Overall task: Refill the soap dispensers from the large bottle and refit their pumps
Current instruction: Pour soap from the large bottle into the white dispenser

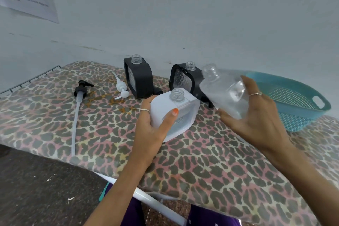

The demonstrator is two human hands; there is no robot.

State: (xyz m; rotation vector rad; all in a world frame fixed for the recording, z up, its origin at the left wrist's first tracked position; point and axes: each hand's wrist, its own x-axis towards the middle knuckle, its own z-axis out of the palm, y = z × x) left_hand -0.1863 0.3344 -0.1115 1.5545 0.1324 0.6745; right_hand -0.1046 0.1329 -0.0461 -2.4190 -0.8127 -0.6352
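My left hand (153, 126) grips a white square dispenser (183, 110) with an open neck, resting on the leopard-print board (211, 167). My right hand (260, 115) holds the large clear bottle (222, 88) tilted, its open mouth pointing up-left above the white dispenser. Two black dispensers (138, 77) (183, 79) stand open-necked behind. A black pump with a long tube (79, 97) and a white pump (121, 86) lie on the board to the left.
A teal perforated basket (300, 101) sits at the right, close behind the large bottle. A pale wall runs along the back of the board. A wire rack (29, 79) edges the board's far left. Dark floor lies below left.
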